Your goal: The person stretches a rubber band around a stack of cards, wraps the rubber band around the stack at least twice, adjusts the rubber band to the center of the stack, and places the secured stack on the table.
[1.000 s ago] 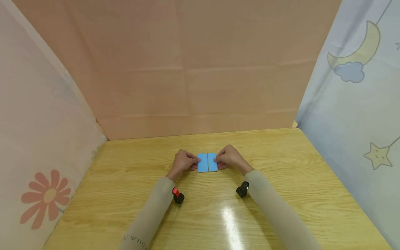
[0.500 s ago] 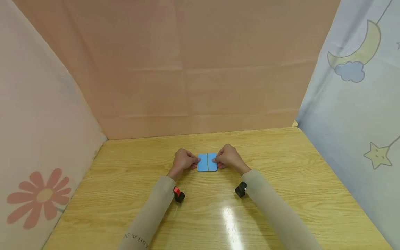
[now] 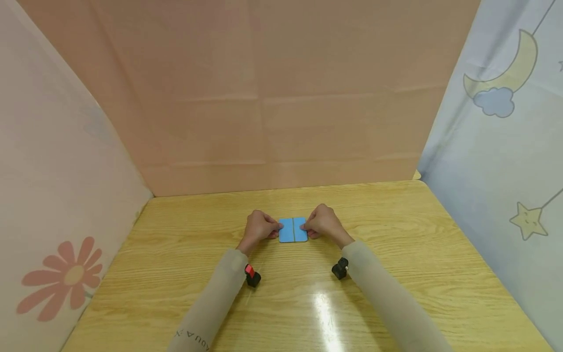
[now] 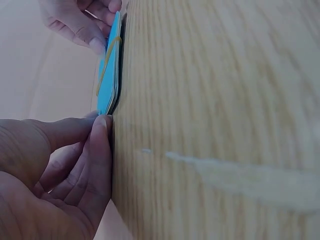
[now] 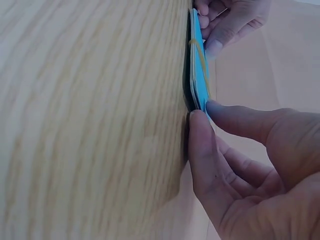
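Observation:
A small stack of blue cards [image 3: 287, 233] with rounded corners lies low over the middle of the table, seen edge-on in both wrist views. Around its middle runs a tan rubber band [image 4: 104, 70], front to back. My left hand [image 3: 259, 227] pinches the left edge, thumb on top and fingers beneath. The right edge is pinched the same way by my right hand [image 3: 323, 224]. In the right wrist view, the thumb and index finger of the right hand [image 5: 250, 155] meet at the near edge of the cards. The undersides of the cards are hidden.
The wood-grain table [image 3: 378, 274] stretches out on all sides of the hands. A plain pinkish-brown cloth [image 3: 281, 98] hangs behind it, with printed cloths at left and right. A small black device [image 3: 252, 278] sits at the left wrist, another black device [image 3: 340, 269] at the right.
Both hands keep their pinch on the card stack, which stays almost in place. The view shifts slightly, and the cloth at the left moves a little.

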Tool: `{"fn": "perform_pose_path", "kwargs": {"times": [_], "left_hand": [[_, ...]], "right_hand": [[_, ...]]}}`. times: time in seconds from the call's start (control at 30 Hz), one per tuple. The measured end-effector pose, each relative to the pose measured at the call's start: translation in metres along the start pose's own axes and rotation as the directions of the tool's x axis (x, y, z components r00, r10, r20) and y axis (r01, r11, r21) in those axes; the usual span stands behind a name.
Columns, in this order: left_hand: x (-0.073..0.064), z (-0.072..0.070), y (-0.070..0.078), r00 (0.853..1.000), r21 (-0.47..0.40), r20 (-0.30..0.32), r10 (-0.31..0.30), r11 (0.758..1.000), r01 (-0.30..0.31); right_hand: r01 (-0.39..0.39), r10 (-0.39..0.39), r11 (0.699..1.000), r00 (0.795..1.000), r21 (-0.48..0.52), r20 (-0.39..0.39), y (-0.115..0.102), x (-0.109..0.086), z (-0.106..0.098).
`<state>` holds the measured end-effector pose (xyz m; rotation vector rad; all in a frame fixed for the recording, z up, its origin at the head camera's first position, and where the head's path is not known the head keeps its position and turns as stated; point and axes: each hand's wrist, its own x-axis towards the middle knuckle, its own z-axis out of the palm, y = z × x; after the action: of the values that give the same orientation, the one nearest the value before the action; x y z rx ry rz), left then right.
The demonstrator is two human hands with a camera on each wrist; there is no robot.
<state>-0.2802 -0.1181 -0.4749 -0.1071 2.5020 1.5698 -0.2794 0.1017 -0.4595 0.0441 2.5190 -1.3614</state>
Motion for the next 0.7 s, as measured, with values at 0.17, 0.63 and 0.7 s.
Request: {"fn": "perform_pose_path", "kwargs": {"times": [0.17,0.63,0.7], "left_hand": [[-0.002,0.0,0.0,1.0,-0.031,0.006,0.005,1.0,-0.005],[-0.008,-0.002,0.001,0.997,-0.027,-0.008,0.081,0.996,-0.081],[-0.01,-0.004,0.004,0.993,-0.007,-0.019,0.116,0.993,-0.116]], "right_hand": [[0.008,-0.008,1.0,1.0,-0.009,-0.004,0.003,-0.003,-0.005],[0.055,-0.055,0.998,0.998,0.012,0.013,0.016,-0.01,-0.019],[0.064,-0.064,0.998,0.998,0.023,0.014,0.016,-0.012,-0.022]]}}
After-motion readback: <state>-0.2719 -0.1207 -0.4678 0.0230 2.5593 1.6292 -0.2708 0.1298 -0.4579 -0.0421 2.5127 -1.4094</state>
